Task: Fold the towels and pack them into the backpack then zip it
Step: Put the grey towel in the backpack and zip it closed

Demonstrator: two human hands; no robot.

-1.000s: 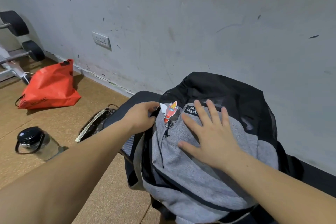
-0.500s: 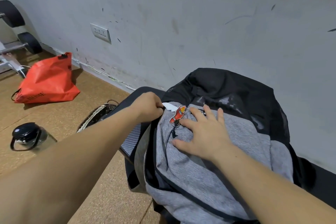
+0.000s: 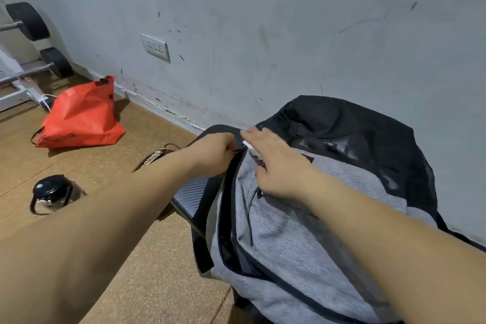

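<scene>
left hand (image 3: 215, 156) curled tight, pinching the zip (image 3: 228, 188) at backpack (image 3: 289, 244) top; right hand (image 3: 276, 166) flat and open, pressing the grey front

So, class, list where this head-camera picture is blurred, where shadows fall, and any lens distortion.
Head view: the right hand's fingertips smear with motion blur, while the left hand and backpack look sharper; head view again, soft light casts a faint shadow beside the red bag; head view, the wide lens swells the near left forearm.
</scene>
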